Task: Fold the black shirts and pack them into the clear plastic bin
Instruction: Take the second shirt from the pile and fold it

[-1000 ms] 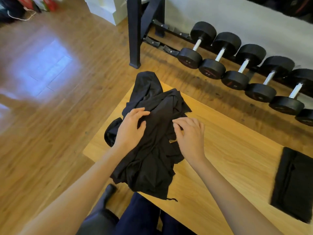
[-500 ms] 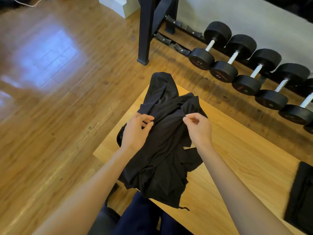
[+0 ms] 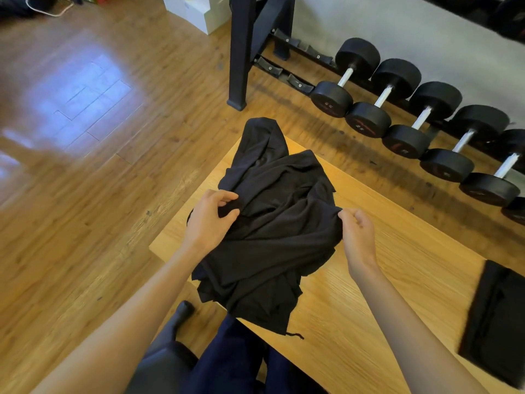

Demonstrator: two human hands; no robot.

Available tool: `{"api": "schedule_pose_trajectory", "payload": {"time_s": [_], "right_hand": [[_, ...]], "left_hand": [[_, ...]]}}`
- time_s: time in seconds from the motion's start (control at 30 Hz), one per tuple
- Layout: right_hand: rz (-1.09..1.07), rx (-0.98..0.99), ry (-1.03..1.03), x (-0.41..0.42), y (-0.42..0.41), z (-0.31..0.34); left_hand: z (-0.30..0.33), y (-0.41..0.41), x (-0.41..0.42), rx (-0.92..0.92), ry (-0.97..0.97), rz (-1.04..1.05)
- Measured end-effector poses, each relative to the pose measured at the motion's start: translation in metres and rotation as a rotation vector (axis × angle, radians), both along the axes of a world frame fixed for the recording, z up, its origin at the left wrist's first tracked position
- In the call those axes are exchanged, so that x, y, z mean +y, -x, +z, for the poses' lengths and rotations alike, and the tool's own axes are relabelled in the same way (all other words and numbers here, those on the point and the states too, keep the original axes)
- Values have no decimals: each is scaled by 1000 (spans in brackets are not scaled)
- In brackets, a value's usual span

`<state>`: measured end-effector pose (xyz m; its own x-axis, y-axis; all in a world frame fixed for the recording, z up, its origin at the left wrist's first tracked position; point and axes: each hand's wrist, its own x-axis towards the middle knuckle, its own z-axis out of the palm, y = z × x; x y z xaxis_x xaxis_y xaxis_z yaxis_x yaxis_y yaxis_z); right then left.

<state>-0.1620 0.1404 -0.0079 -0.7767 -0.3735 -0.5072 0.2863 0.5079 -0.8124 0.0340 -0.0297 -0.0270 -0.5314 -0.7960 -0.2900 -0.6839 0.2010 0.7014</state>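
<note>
Change: both my hands have spread apart since the earlier frame, stretching cloth between them.
Left hand (image 3: 211, 220): pinches the shirt (image 3: 272, 223) at its left edge.
Right hand (image 3: 358, 234): pinches the right edge, to open it flat.
Shirt: crumpled on the table (image 3: 397, 251), near-left corner.
Folded shirt (image 3: 497, 322): parked far right, clear of work.
Bin: not in view.

Two hands (image 3: 211, 220) (image 3: 358, 237); one crumpled shirt (image 3: 272, 223); one folded shirt (image 3: 497, 319); seven dumbbells (image 3: 345, 81); one table (image 3: 397, 265).

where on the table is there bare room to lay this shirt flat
Bare wood lies between the crumpled black shirt and the folded black shirt, right of the right hand. The table corner under the left hand is crowded with cloth.
</note>
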Motion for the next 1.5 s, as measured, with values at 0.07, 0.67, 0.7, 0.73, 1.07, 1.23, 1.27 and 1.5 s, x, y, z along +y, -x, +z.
{"api": "schedule_pose_trajectory", "payload": {"time_s": [0.07,0.67,0.7,0.73,1.07,1.23,1.27,1.5], "right_hand": [[-45,1,9,12,1,-2],[259,321,-178,39,8,-29],[302,372,-201,36,5,-30],[343,434,-232,33,1,-31],[783,161,176,10,-45,24],[760,178,196,7,-49,34],[743,185,204,8,-47,34],[470,-60,199,18,-16,36]], "left_hand": [[-1,-3,4,-17,32,26],[-2,-46,61,-105,-216,99],[-2,-45,63,-96,-236,113],[-2,-44,64,-77,-262,143],[41,1,67,318,-706,384],[64,25,60,353,-634,209],[66,27,59,348,-620,153],[44,31,47,255,-314,-90]]}}
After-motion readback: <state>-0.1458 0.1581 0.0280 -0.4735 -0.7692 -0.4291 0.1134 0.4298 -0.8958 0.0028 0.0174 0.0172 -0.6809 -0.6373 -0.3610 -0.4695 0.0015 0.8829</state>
